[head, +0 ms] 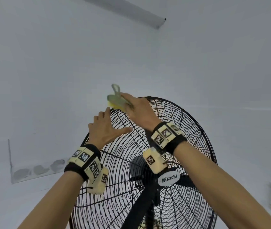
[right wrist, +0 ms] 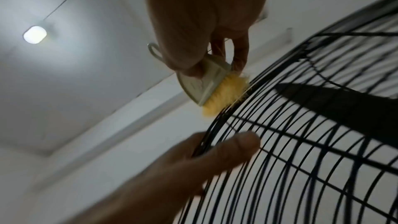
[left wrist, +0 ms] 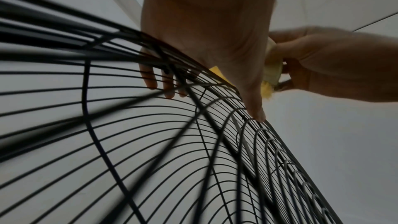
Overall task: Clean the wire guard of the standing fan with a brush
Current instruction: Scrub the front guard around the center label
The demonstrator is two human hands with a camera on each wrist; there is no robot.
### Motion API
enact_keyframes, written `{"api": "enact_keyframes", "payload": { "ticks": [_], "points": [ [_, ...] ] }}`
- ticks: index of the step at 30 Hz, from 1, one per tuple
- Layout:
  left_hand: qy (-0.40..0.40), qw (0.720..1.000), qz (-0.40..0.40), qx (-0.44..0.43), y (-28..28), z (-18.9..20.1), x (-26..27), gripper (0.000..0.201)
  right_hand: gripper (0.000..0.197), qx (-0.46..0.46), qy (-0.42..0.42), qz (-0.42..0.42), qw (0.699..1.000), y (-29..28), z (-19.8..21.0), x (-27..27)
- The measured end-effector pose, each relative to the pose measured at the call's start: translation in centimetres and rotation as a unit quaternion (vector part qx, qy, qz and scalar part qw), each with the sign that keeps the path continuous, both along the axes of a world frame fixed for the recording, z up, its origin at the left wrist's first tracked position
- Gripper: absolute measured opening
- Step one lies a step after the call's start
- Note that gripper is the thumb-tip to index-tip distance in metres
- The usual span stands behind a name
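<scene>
A big black standing fan fills the lower middle of the head view, its round wire guard (head: pixel 189 129) facing me. My right hand (head: pixel 138 111) grips a pale brush (head: pixel 117 100) with yellow bristles (right wrist: pixel 226 94), which press on the guard's top left rim (right wrist: pixel 247 91). My left hand (head: pixel 105 129) holds the rim just below the brush, fingers curled over the back of the wires (left wrist: pixel 163 81) and thumb (left wrist: pixel 254 108) lying on the front. A dark fan blade (right wrist: pixel 344 101) shows behind the wires.
A white oval "Mikachi" badge (head: pixel 168 179) sits at the guard's hub above the black stand. White walls surround the fan. A ceiling lamp (right wrist: pixel 35 34) glows overhead and a white conduit (head: pixel 131 12) runs along the wall. A low clear panel (head: pixel 10 159) stands at the left.
</scene>
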State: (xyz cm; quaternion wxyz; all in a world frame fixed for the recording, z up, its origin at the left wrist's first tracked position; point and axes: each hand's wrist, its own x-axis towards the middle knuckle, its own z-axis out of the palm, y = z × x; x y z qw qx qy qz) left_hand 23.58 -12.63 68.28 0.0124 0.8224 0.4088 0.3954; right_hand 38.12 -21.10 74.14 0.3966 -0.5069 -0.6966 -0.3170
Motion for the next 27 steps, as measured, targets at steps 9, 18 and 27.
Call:
{"api": "enact_keyframes", "payload": {
  "ticks": [9,18,27],
  "points": [
    [-0.006,1.0,-0.001,0.01,-0.2,-0.1,0.6,0.134,0.047,0.074,0.041,-0.026,0.996,-1.5,-2.2,2.6],
    [0.012,1.0,-0.002,0.007,-0.1,0.0,0.0,0.14,0.051,0.196,0.172,-0.129,0.957,-1.3,-2.1,3.6],
    [0.046,0.999,0.001,0.004,-0.6,0.5,0.3,0.133,0.036,0.149,0.161,-0.111,0.969,-1.5,-3.0,2.7]
  ]
}}
